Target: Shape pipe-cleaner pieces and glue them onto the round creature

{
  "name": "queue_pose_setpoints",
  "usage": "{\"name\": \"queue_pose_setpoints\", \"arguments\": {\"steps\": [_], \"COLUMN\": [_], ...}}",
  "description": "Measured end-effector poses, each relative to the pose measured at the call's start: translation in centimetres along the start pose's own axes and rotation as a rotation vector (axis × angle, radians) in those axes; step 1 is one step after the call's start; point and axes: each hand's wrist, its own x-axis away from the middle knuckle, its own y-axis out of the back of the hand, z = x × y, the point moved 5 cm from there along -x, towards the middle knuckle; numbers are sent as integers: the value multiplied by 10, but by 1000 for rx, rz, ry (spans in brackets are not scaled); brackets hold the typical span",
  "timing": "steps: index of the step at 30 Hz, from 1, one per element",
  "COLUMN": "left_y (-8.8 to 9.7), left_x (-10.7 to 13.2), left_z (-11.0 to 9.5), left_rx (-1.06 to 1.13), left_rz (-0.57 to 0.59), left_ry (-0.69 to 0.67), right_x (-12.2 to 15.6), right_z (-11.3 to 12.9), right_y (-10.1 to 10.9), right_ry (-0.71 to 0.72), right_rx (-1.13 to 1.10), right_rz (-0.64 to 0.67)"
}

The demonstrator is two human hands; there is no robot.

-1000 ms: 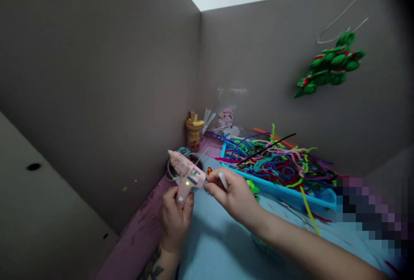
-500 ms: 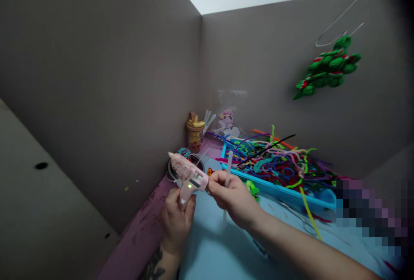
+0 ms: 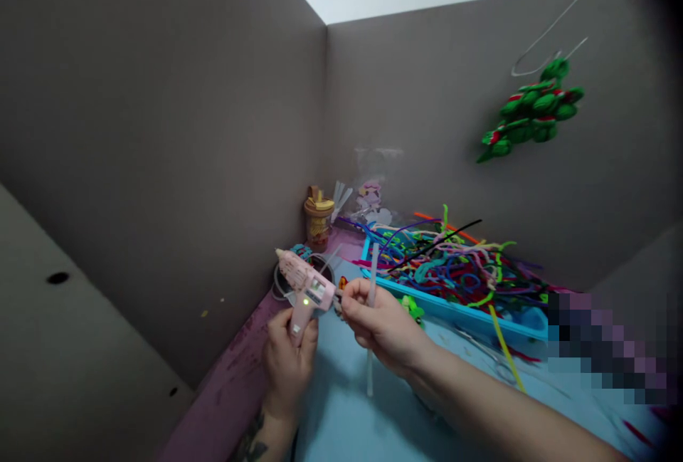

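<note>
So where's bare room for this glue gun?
The blue mat looks bare between your left hand and right forearm, as does the pink strip left of that hand. Crowded: the pipe-cleaner tray and around the cup.

A pale pink glue gun (image 3: 312, 285) is gripped at its handle (image 3: 301, 321) by the left hand (image 3: 289, 359), at 7 o'clock from the centre of view. Its nozzle (image 3: 278, 253) is pointed toward 10 o'clock; a small yellow-green light (image 3: 306, 302) is lit, and its barrel is marked with dark spots. At 4 o'clock from it, a translucent whitish glue stick (image 3: 374, 266) is held nearly upright in the right hand (image 3: 388, 328).
</note>
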Motion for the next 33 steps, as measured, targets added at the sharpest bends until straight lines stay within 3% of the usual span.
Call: {"name": "queue_pose_setpoints", "arguments": {"steps": [4,12,26,33], "left_y": [-2,0,1,-2], "left_x": [2,3,3,2], "left_z": [-1,-7,-13,-13], "left_rx": [50,63,-36,1], "left_rz": [44,34,-77,-32], "left_ry": [11,-92,-236,-218], "right_x": [-2,-4,-5,-6], "right_z": [-4,-6,-10,-12], "right_y": [0,3,9,10], "right_ry": [1,-5,-4,-11], "right_rx": [-22,-79,-101,-102], "right_rz": [0,-8,-23,-33]}}
